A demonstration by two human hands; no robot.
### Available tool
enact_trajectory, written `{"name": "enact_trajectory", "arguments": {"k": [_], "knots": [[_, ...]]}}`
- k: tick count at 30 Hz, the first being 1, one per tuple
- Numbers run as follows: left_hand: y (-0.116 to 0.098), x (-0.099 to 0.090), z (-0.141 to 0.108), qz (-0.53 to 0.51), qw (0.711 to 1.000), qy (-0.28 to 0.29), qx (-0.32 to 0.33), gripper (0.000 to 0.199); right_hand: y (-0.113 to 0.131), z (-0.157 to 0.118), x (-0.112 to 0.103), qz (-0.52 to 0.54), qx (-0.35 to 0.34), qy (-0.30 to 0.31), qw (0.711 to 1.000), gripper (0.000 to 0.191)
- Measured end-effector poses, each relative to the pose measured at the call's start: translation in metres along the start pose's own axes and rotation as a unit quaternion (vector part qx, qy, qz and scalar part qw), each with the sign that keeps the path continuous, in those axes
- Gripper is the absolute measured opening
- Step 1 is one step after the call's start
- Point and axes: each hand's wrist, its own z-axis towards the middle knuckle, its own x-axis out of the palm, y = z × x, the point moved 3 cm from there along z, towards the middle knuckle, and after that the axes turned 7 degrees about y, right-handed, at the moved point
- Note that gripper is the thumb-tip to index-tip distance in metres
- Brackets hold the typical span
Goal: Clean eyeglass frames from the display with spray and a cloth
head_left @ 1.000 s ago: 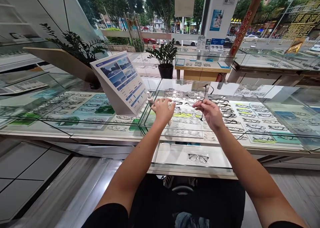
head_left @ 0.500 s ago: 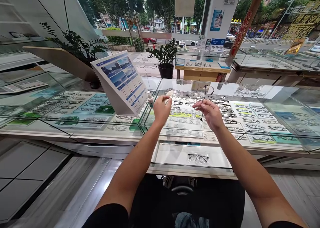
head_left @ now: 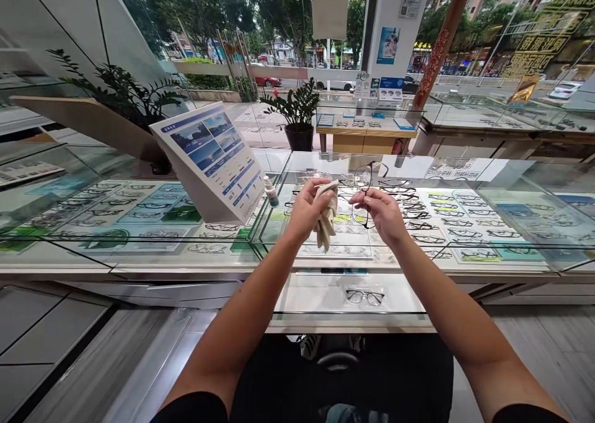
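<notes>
A crumpled beige cleaning cloth hangs from my left hand, whose fingers are closed on it above the glass counter. Just to the right, my right hand pinches a pair of dark thin-framed eyeglasses near the bridge, holding them turned on end with one lens above the fingers and one below. Cloth and eyeglasses are close together but apart. Left of my left hand, a small white-capped spray bottle stands on the glass top.
A tent-shaped desk calendar stands on the glass at the left. Rows of eyeglasses lie under the glass. Nearer me, bagged eyeglasses lie in a white drawer-like compartment. A potted plant stands beyond the counter.
My left hand has come away from beside the spray bottle, moving right toward the eyeglasses, and the cloth now hangs down in full view. My right hand still holds the eyeglasses. The view has shifted slightly.
</notes>
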Motion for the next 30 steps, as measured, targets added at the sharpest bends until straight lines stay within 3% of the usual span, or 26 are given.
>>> {"name": "enact_trajectory", "arguments": {"k": [6,12,20,30], "knots": [[-0.001,0.007,-0.004,0.035,0.999,0.019,0.020,0.036,0.001,0.000,0.002,-0.003,0.001,-0.004,1.000,0.019],[-0.010,0.008,-0.006,0.101,0.990,-0.001,0.102,0.039,0.001,0.000,0.002,0.006,-0.006,0.003,1.000,0.017],[-0.004,0.012,-0.008,0.029,0.998,0.057,0.023,0.047,0.005,-0.002,0.004,0.002,-0.015,0.006,1.000,0.015],[0.001,0.016,-0.008,-0.066,0.989,0.117,-0.065,0.049,0.010,-0.001,0.003,0.079,-0.003,-0.013,0.997,0.013]]}}
